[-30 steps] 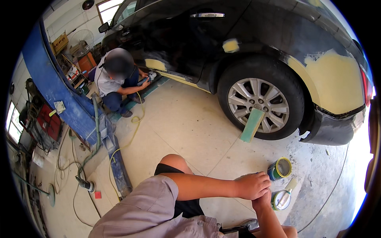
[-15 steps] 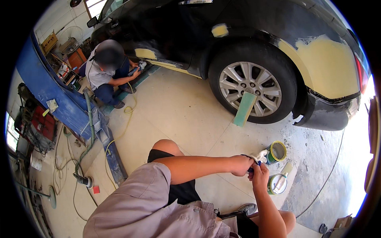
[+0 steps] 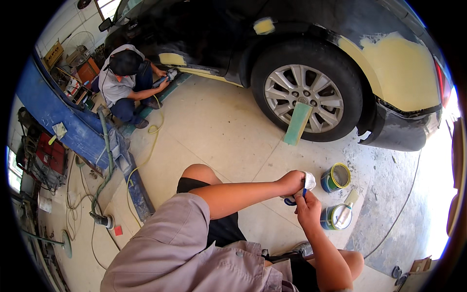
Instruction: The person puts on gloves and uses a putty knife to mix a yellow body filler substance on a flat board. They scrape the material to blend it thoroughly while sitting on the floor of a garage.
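In front of my knees, my left hand (image 3: pixel 291 183) is closed around a soft-looking white piece (image 3: pixel 309 181) with blue parts. It is too small and partly covered for me to tell its kind. My right hand (image 3: pixel 308 210) pinches a blue part of it just below. A blue curved bit (image 3: pixel 289 201) sticks out to the left under my left hand. Right of my hands stand an open can (image 3: pixel 335 177) with a yellow rim and a second can (image 3: pixel 329 219), lidded, with a white tube (image 3: pixel 344 214) lying on top.
A black car (image 3: pixel 204 34) with pale yellow filler patches (image 3: pixel 401 73) stands ahead. Against its rear wheel (image 3: pixel 304 97) leans a green flat board (image 3: pixel 297 124). At the left a co-worker (image 3: pixel 124 80) crouches, holding a tool to the sill. A yellow hose (image 3: pixel 154 129) and a blue lift post (image 3: pixel 63 117) are nearby.
Both hands have shifted slightly left, away from the open can. The white piece now stands upright between them, and a blue curved bit shows on the left.
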`<state>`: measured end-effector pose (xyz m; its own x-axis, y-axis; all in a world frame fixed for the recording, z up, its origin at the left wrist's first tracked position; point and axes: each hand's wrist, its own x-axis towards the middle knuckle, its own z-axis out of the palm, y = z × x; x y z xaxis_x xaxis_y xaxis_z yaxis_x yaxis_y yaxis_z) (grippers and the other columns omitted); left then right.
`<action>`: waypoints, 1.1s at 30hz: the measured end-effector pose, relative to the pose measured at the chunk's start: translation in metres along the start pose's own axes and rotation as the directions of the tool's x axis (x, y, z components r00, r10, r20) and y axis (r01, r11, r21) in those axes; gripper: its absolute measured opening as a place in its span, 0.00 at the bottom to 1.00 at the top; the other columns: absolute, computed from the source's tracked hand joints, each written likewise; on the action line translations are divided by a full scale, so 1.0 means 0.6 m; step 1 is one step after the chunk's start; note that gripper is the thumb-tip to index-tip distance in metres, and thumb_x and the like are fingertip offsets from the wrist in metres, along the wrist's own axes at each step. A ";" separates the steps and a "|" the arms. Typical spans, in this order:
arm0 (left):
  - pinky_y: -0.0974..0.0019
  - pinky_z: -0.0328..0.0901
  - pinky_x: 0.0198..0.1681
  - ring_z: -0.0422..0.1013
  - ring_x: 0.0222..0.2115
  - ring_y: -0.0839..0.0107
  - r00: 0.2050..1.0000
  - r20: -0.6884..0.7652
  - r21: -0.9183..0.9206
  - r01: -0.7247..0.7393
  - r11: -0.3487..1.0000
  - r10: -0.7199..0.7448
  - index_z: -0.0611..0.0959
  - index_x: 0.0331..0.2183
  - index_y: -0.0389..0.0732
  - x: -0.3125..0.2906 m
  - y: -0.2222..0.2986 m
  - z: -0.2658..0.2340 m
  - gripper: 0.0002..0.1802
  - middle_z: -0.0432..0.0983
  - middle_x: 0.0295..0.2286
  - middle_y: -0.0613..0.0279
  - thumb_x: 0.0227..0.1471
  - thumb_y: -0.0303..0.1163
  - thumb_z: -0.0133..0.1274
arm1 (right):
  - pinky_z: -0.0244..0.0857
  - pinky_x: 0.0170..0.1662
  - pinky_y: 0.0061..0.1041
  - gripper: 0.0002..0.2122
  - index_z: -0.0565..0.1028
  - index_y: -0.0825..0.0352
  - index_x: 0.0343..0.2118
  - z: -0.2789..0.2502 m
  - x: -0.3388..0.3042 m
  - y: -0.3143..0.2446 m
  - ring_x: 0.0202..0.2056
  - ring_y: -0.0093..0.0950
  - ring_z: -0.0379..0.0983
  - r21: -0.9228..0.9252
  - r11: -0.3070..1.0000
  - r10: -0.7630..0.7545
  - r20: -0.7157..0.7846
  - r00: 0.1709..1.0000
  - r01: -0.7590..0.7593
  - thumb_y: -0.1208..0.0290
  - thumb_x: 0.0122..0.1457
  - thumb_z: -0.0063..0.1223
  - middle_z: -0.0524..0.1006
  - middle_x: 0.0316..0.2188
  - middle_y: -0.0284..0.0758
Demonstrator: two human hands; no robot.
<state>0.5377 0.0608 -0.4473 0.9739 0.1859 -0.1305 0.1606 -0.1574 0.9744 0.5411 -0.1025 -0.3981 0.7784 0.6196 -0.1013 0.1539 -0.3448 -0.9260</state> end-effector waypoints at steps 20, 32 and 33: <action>0.63 0.69 0.43 0.79 0.37 0.66 0.962 0.248 -0.505 0.231 0.832 -0.117 0.88 0.39 0.39 0.032 0.026 0.028 0.23 0.85 0.36 0.58 0.65 0.48 0.48 | 0.67 0.26 0.43 0.15 0.70 0.67 0.22 0.028 -0.023 -0.014 0.22 0.49 0.75 -0.322 0.841 -0.400 0.174 0.900 0.436 0.65 0.60 0.60 0.75 0.18 0.46; 0.62 0.70 0.33 0.76 0.28 0.67 0.903 0.395 -0.303 0.301 0.904 -0.168 0.84 0.53 0.43 0.006 0.032 0.042 0.34 0.83 0.43 0.57 0.65 0.62 0.47 | 0.62 0.24 0.39 0.14 0.69 0.69 0.20 0.025 -0.039 -0.040 0.18 0.45 0.69 -0.197 0.886 -0.382 0.200 0.902 0.419 0.71 0.59 0.59 0.70 0.15 0.46; 0.63 0.70 0.30 0.76 0.25 0.67 0.912 0.389 -0.268 0.249 0.931 -0.132 0.86 0.52 0.44 0.005 0.026 0.042 0.31 0.83 0.42 0.59 0.64 0.60 0.50 | 0.62 0.24 0.39 0.14 0.69 0.69 0.20 0.026 -0.041 -0.039 0.18 0.46 0.69 -0.187 0.885 -0.390 0.204 0.898 0.427 0.71 0.59 0.60 0.70 0.15 0.46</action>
<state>0.5474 0.0345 -0.4368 0.9292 -0.1867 -0.3189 0.3490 0.1596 0.9234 0.5092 -0.0989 -0.3797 0.5145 0.8347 0.1963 0.5824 -0.1721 -0.7945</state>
